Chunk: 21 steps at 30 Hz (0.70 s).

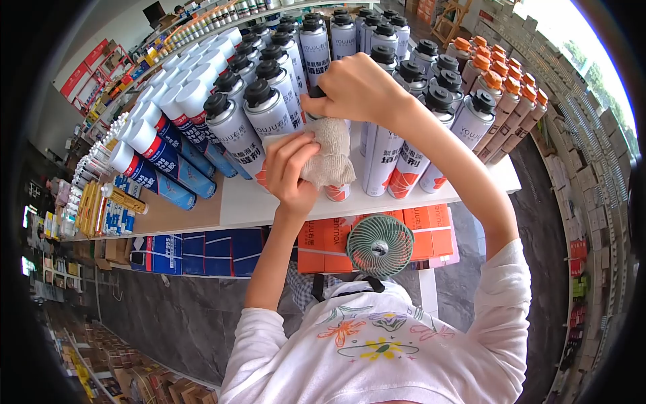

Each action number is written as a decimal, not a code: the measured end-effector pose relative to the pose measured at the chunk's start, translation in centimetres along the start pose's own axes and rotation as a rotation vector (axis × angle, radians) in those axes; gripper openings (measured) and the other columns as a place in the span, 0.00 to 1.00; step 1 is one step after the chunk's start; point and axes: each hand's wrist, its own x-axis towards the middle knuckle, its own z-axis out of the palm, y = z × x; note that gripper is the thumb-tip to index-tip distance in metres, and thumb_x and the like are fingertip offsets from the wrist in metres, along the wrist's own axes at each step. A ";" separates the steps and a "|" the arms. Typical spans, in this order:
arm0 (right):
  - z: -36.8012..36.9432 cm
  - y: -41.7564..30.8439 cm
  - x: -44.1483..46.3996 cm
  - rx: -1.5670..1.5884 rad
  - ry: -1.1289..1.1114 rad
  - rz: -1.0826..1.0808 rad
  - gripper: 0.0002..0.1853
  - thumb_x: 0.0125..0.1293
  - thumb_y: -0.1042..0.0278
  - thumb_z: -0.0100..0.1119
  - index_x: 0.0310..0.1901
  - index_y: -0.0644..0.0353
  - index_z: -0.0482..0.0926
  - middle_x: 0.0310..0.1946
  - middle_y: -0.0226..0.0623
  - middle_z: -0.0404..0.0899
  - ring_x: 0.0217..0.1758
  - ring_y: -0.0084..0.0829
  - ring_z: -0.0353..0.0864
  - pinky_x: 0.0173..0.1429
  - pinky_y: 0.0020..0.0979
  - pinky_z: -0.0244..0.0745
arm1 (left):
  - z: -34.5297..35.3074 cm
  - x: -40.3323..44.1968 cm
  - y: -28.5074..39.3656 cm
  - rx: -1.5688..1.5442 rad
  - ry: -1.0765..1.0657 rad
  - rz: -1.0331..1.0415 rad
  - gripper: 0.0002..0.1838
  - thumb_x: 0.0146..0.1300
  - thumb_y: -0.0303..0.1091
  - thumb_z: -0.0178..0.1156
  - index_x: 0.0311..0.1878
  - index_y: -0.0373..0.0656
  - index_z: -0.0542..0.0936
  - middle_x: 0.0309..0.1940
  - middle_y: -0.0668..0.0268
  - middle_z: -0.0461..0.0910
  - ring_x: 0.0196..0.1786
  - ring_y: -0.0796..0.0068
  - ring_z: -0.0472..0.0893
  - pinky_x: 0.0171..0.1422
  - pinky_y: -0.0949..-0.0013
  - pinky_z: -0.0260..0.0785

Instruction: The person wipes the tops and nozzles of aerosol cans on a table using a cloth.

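Note:
My left hand (293, 168) is closed on a beige cloth (328, 158), pressing it against the side of a foam can (338, 193). The cloth covers most of this can; its red and white lower end shows below. My right hand (360, 91) is closed at the can's black top (316, 94), with the forearm crossing in front of other cans. Close by on the left stand grey-white foam cans (239, 131) with black tops. More of the same kind (410, 155) stand to the right of my hands, under my right forearm.
White-capped blue spray cans (168, 158) fill the shelf's left side. Orange-topped cans (501, 94) stand at the right. Below the white shelf edge (269, 213) are orange boxes (323, 242) and blue boxes (208, 252). A green fan (380, 246) sits before my body.

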 end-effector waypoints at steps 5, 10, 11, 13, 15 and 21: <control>-0.2 -0.1 0.0 -0.010 -0.202 0.107 0.12 0.61 0.64 0.65 0.41 0.28 0.86 0.15 0.25 0.72 0.16 0.29 0.76 0.15 0.32 0.64 | 0.3 -6.5 0.3 -0.060 -0.067 -0.076 0.20 0.43 0.17 0.66 0.44 0.39 0.82 0.45 0.59 0.85 0.50 0.53 0.82 0.54 0.57 0.75; -0.6 0.1 -0.4 -0.035 -0.055 -0.026 0.19 0.64 0.67 0.63 0.50 0.23 0.82 0.19 0.26 0.76 0.18 0.28 0.78 0.16 0.31 0.69 | -0.9 -8.8 1.0 -0.134 -0.174 -0.250 0.25 0.37 0.12 0.60 0.43 0.39 0.82 0.45 0.61 0.84 0.49 0.54 0.81 0.52 0.57 0.75; -1.1 0.3 -0.2 0.044 -0.198 0.042 0.08 0.64 0.58 0.66 0.44 0.34 0.86 0.20 0.30 0.77 0.18 0.31 0.77 0.19 0.32 0.70 | -1.3 -8.8 1.0 -0.130 -0.173 -0.251 0.25 0.37 0.12 0.60 0.43 0.39 0.82 0.45 0.61 0.84 0.49 0.54 0.81 0.52 0.57 0.75; -3.6 1.1 1.0 0.201 -0.373 0.237 0.09 0.62 0.50 0.68 0.39 0.42 0.87 0.22 0.31 0.78 0.18 0.33 0.77 0.23 0.33 0.71 | -1.9 -8.1 0.7 -0.122 -0.194 -0.245 0.24 0.37 0.12 0.63 0.43 0.39 0.82 0.44 0.61 0.84 0.49 0.55 0.81 0.51 0.58 0.74; -4.1 2.2 0.4 0.483 -0.422 0.497 0.32 0.53 0.30 0.71 0.26 0.58 0.85 0.26 0.32 0.80 0.23 0.36 0.79 0.33 0.34 0.74 | -2.5 -7.0 1.0 -0.111 -0.165 -0.243 0.23 0.37 0.13 0.65 0.43 0.39 0.82 0.45 0.61 0.84 0.48 0.55 0.81 0.51 0.58 0.75; -4.4 2.9 -1.3 0.751 -0.313 0.371 0.30 0.62 0.47 0.72 0.64 0.49 0.82 0.46 0.37 0.88 0.43 0.31 0.87 0.53 0.34 0.82 | -2.9 -5.6 0.6 -0.115 -0.128 -0.237 0.23 0.39 0.16 0.72 0.43 0.39 0.81 0.44 0.59 0.84 0.48 0.56 0.82 0.52 0.59 0.74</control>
